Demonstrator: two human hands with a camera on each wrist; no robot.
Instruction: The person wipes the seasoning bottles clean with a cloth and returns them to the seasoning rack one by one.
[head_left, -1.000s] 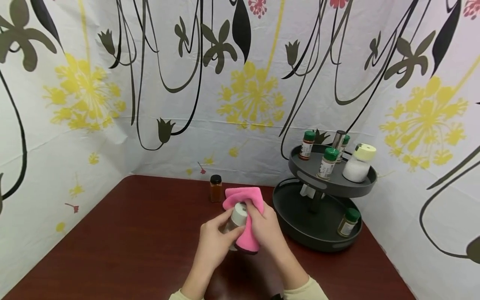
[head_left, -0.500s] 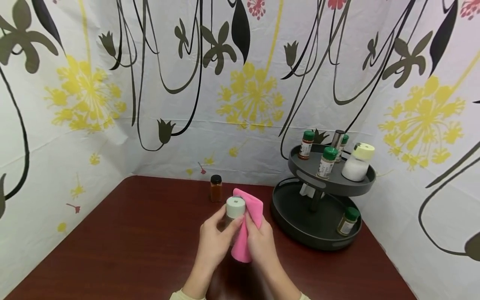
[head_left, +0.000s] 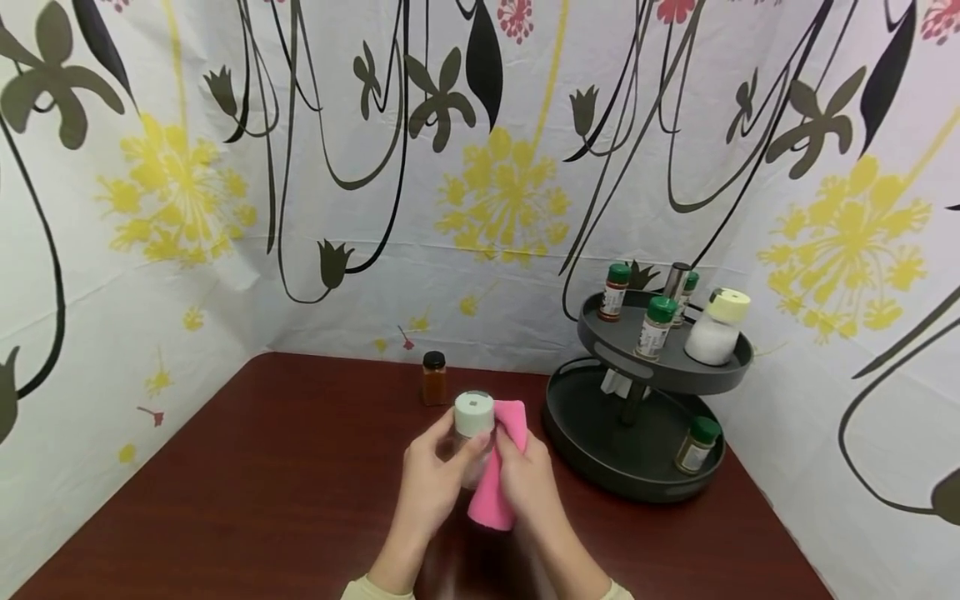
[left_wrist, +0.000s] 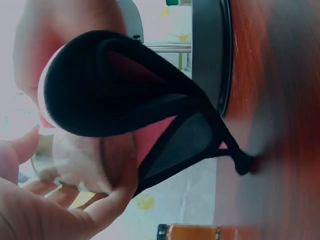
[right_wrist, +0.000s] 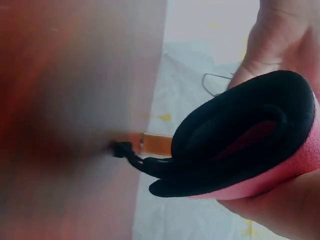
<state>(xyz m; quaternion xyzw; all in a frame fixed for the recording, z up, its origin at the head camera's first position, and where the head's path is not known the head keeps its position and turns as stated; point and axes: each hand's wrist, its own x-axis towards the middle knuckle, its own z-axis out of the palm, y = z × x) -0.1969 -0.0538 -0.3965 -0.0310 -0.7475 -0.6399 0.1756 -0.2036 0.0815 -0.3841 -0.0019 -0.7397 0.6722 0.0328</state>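
Note:
In the head view my left hand (head_left: 429, 483) grips a clear shaker jar with a pale lid (head_left: 474, 414), thumb on the near side and fingers round the far side. My right hand (head_left: 527, 477) holds a folded pink cloth (head_left: 492, 500) against the jar's right side. From the left wrist view, the jar's clear body (left_wrist: 75, 155) shows between the left fingers, partly covered by the cloth's black-edged folds (left_wrist: 100, 95). The right wrist view shows the rolled end of the cloth (right_wrist: 235, 160), a short black loop hanging from it; the jar is hidden there.
A small amber bottle with a black cap (head_left: 433, 382) stands at the back of the dark red table (head_left: 285, 483). To the right is a two-tier black rack (head_left: 600, 442) bearing several green-capped spice jars and a white jar with a yellow lid (head_left: 716, 327).
The jar's lid has turned into fuller view and shifted slightly left. The cloth, earlier bunched behind and above the lid, has slid down along the jar's right side. Both hands keep their hold.

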